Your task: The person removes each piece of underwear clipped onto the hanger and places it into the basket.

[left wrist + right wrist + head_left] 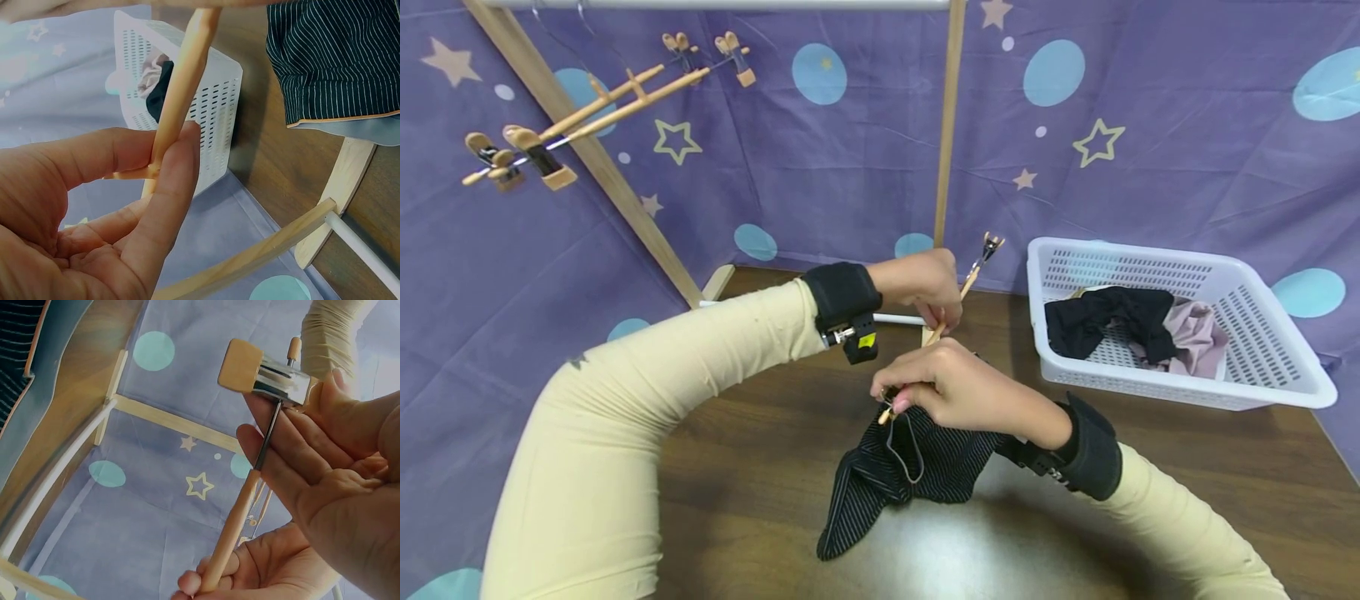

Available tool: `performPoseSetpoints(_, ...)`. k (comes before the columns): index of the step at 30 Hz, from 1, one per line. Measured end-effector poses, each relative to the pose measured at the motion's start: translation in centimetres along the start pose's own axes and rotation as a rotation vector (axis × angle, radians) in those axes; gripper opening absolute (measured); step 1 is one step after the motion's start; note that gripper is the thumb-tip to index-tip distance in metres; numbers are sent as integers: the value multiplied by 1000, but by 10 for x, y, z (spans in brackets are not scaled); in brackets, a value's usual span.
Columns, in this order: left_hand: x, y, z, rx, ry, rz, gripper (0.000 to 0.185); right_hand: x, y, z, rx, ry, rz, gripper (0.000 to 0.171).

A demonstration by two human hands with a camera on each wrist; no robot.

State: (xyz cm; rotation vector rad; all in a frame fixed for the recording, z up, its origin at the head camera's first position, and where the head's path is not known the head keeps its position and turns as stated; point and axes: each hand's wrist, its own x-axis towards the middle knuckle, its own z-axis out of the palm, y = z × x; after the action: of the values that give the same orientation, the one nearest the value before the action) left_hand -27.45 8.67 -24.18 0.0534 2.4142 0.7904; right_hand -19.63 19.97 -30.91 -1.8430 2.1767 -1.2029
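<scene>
A wooden clip hanger (970,281) is held between both hands above the table. My left hand (932,287) grips the middle of its bar, fingers and thumb around the wood in the left wrist view. My right hand (958,392) pinches the clip at the near end; in the right wrist view that metal clip (281,384) has a wooden pad and no cloth in it. Below the right hand a black garment with thin white stripes (947,467) lies on the wooden table, its light-lined opening (906,450) showing. The hanger's far clip (991,244) points toward the back.
A white perforated basket (1180,392) stands at right, with black cloth (1112,317) and pinkish cloth (1198,333) inside. Two clip hangers (632,104) hang from a white rail (737,4) at upper left. Wooden rack posts (950,125) stand before a purple backdrop.
</scene>
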Motion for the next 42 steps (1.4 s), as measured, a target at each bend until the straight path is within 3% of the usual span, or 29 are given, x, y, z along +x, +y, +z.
performPoseSetpoints(7,1,1,2,-2,-12,-3,21,-2,2,-3,1,-33,-10,18)
performPoseSetpoints(13,1,0,4,44,5,5,12,-3,2,-3,8,-42,-10,18)
performPoseSetpoints(28,-4,-12,5,-50,43,62,4,-4,5,0,16,-81,-15,21)
performPoseSetpoints(34,-5,-15,2,-95,25,101,15,-6,3,-1,-12,-81,-11,24)
performPoseSetpoints(38,-7,-18,0,-113,18,118,15,-9,0,-6,-8,-66,-6,34)
performPoseSetpoints(42,-8,-25,-2,-131,10,132,16,-13,-4,-16,-37,8,-39,40)
